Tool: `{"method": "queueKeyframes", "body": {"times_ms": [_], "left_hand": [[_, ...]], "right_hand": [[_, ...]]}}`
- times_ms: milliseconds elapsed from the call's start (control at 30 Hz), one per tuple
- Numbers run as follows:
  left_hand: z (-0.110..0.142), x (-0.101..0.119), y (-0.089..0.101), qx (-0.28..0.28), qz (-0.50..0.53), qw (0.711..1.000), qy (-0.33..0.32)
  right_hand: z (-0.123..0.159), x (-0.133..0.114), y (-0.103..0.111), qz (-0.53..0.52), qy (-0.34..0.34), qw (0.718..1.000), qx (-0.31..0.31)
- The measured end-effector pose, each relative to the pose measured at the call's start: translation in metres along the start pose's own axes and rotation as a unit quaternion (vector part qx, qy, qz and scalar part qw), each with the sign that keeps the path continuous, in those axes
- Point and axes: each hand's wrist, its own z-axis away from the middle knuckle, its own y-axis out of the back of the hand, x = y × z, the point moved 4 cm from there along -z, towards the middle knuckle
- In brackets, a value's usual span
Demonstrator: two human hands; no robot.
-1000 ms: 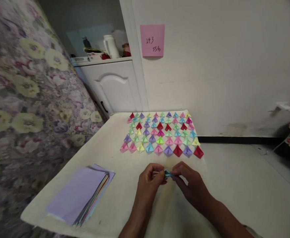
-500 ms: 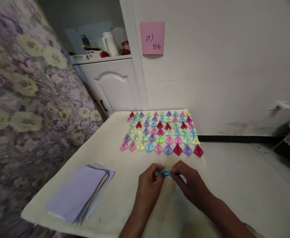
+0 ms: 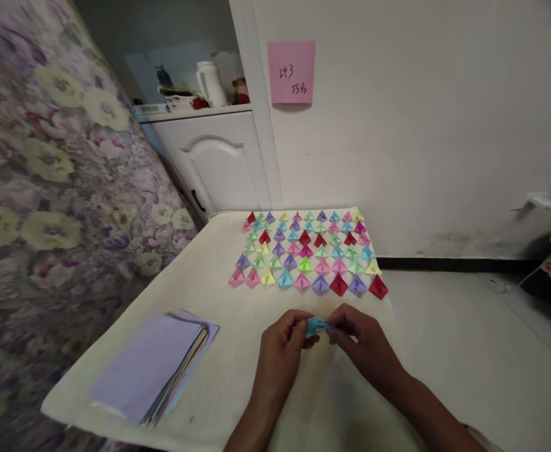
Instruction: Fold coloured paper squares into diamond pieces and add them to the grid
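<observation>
Between my hands, above the near part of the cloth-covered table [image 3: 238, 370], is a small piece of folded blue paper [image 3: 315, 326]. My left hand [image 3: 285, 342] pinches its left side between thumb and fingers. The right end is gripped by the thumb and fingertips of my right hand [image 3: 355, 333]. Part of the paper is hidden by my fingers. Beyond my hands, rows of small folded paper pieces [image 3: 305, 264] in pink, red, purple, green, blue and yellow stand on the cloth.
A stack of coloured paper sheets [image 3: 148, 364], purple on top, lies on the table's left. A floral curtain [image 3: 68, 188] hangs along the left side. Behind the table are a white cabinet [image 3: 219, 163] and a wall with a pink note [image 3: 292, 72].
The blue paper has turned between my fingers and shows more of a flat side. My left fingers have shifted on it; both hands stay in nearly the same place.
</observation>
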Motion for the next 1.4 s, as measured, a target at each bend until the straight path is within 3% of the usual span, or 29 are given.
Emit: {"method": "queueKeyframes", "body": {"times_ms": [300, 567, 767, 1000, 1400], "left_hand": [[0.006, 0.009, 0.011, 0.07, -0.027, 0.996, -0.044], [0.007, 0.008, 0.012, 0.076, -0.065, 0.992, -0.078], [0.008, 0.01, 0.012, 0.066, -0.072, 0.993, -0.067], [0.009, 0.024, 0.011, 0.028, -0.082, 0.988, -0.127], [0.005, 0.012, 0.003, 0.017, -0.093, 0.993, -0.075]], "right_hand": [[-0.002, 0.001, 0.002, -0.02, -0.024, 0.999, 0.015], [-0.001, 0.002, 0.002, -0.022, -0.003, 1.0, 0.016], [-0.003, 0.003, 0.002, -0.014, -0.003, 1.0, 0.016], [-0.002, 0.0, 0.003, -0.021, -0.016, 1.0, 0.013], [0.0, 0.0, -0.001, -0.008, -0.01, 1.0, -0.017]]}}
